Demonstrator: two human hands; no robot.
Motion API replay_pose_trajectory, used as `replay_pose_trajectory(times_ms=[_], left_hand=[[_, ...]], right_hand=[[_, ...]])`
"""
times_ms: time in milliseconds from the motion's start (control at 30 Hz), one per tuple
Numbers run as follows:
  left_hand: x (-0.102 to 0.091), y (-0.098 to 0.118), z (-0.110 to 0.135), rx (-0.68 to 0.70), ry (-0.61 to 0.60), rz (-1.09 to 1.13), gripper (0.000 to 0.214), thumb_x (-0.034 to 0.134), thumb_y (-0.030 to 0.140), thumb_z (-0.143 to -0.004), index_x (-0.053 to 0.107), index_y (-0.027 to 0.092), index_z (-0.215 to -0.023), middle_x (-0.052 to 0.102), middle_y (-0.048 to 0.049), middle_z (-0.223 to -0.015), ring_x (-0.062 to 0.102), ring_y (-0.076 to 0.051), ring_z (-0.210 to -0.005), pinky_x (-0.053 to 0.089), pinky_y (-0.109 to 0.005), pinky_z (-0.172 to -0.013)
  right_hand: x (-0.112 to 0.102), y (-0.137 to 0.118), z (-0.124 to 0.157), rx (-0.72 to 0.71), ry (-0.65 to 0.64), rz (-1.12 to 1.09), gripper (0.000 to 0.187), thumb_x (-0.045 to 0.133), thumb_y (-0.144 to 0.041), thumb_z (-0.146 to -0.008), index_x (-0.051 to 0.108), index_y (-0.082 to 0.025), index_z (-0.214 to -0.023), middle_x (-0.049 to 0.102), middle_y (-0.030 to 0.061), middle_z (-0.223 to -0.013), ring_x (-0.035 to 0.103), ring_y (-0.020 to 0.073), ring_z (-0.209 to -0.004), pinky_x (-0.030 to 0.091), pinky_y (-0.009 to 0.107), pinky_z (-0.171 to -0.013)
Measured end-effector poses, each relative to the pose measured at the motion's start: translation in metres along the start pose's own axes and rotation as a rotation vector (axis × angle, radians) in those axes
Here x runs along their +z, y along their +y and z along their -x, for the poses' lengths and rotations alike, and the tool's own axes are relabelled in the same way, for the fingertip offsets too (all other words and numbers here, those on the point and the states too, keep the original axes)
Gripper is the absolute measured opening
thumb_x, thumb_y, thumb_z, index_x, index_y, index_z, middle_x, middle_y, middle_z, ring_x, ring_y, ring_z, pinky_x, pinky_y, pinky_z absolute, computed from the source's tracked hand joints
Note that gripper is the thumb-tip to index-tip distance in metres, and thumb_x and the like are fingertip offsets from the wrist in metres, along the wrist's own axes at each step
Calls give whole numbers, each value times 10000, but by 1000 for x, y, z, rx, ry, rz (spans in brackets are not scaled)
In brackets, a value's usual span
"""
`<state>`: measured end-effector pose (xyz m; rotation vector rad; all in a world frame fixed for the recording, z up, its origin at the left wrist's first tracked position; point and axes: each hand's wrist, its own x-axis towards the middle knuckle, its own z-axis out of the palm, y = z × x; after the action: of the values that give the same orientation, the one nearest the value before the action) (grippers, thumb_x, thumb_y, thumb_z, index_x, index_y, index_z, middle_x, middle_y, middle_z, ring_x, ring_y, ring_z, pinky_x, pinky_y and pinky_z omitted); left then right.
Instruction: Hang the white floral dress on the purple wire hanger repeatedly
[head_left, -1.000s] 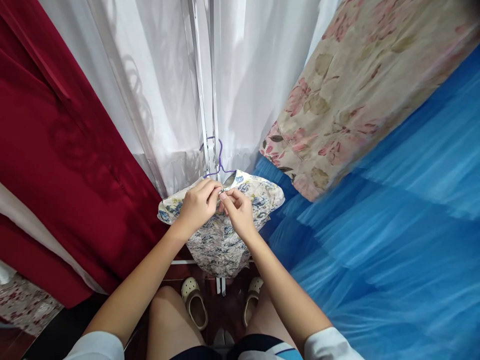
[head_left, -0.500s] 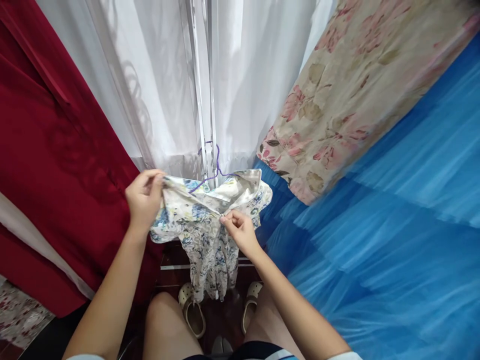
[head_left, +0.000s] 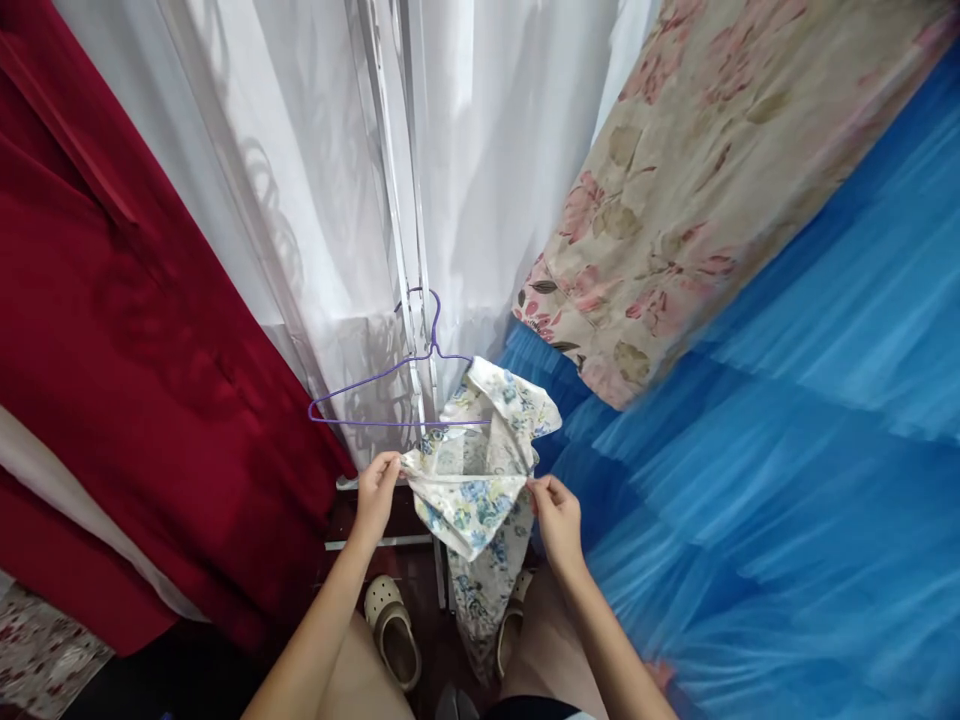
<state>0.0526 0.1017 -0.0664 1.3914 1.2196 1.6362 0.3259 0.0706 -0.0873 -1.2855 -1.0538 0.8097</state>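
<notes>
A white floral blouse (head_left: 480, 490) with blue flowers hangs half off a purple wire hanger (head_left: 390, 385). Only its right shoulder is still on the hanger; the hanger's left arm is bare. My left hand (head_left: 375, 490) pinches the blouse's left edge below the hanger. My right hand (head_left: 556, 510) pinches the blouse's right edge. The hanger's hook sits on a white vertical rail (head_left: 409, 230). The blouse's lower part droops down between my legs.
A red garment (head_left: 112, 330) hangs at the left and white sheer fabric (head_left: 300, 170) behind the rail. A beige floral cloth (head_left: 697, 160) and blue tulle fabric (head_left: 787, 460) fill the right. My feet in cream clogs (head_left: 394, 630) stand on dark floor below.
The blouse has come off the hanger's left arm and been pulled downward. My left hand dropped from the left shoulder to a lower edge; my right hand moved down and right.
</notes>
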Motion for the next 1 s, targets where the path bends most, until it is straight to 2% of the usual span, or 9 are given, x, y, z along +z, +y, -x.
replay_pose_trajectory(times_ms=[133, 300, 367, 433, 500, 567, 700, 833, 1000], left_hand=[[39, 40, 24, 70, -162, 58, 264, 603, 430, -897, 659, 174, -872, 640, -46, -819, 600, -180, -783, 473, -267, -725], [72, 79, 50, 173, -344, 44, 172, 542, 357, -942, 646, 225, -908, 636, -65, -861, 608, -212, -819, 493, -343, -763], [77, 86, 51, 174, -379, -25, 178, 523, 362, -948, 646, 238, -913, 642, -73, -877, 607, -227, -839, 494, -377, -791], [75, 86, 46, 138, -414, -107, 207, 534, 395, -937, 655, 233, -893, 644, -76, -877, 598, -236, -851, 487, -398, -817], [63, 80, 40, 49, -517, -113, 245, 569, 448, -910, 665, 223, -925, 657, -74, -902, 599, -241, -887, 480, -403, -858], [43, 67, 41, -103, -682, -36, 354, 520, 527, -921, 670, 224, -1025, 676, -80, -968, 607, -253, -972, 473, -405, -913], [-7, 33, 63, -346, -909, -53, 511, 505, 611, -902, 647, 229, -1211, 690, -78, -1071, 589, -280, -1111, 465, -409, -969], [-55, 18, 65, -198, -937, -400, 445, 662, 590, -801, 743, 189, -974, 708, -66, -963, 617, -294, -993, 448, -421, -982], [-120, 29, 4, 113, -772, -801, 357, 573, 523, -897, 767, 229, -837, 697, -91, -1099, 561, -282, -1155, 226, -490, -1151]], right_hand=[[-19, 18, 15, 60, -99, 84, 318, 681, -442, -744, 563, -187, -596, 494, -21, -508, 421, 143, -493, 332, 263, -500], [-1, -27, 47, -145, -292, 202, 365, 718, -387, -771, 658, -209, -1084, 669, 74, -996, 592, 250, -879, 471, 370, -832], [8, -48, 54, -229, -491, 170, 303, 719, -379, -792, 667, -210, -1038, 652, 80, -1065, 568, 269, -991, 451, 380, -905], [17, -61, 58, -155, -680, 113, 243, 678, -423, -837, 650, -184, -800, 630, 43, -827, 561, 218, -798, 471, 328, -764], [24, -68, 58, 16, -799, 28, 413, 614, -487, -885, 545, -176, -622, 474, -22, -579, 423, 132, -558, 400, 264, -576], [27, -73, 57, 155, -832, -112, 442, 601, -527, -891, 545, -170, -636, 432, -42, -542, 363, 103, -507, 350, 244, -529], [18, -93, 45, 261, -856, -331, 351, 651, -496, -870, 677, -146, -879, 633, 31, -740, 573, 165, -673, 454, 280, -659], [2, -114, 22, 209, -913, -230, 314, 695, -448, -845, 701, -141, -914, 674, 45, -784, 604, 180, -695, 460, 279, -664], [7, -124, 2, 2, -936, -10, 249, 688, -392, -850, 647, -149, -817, 587, 1, -717, 492, 134, -638, 371, 238, -588]])
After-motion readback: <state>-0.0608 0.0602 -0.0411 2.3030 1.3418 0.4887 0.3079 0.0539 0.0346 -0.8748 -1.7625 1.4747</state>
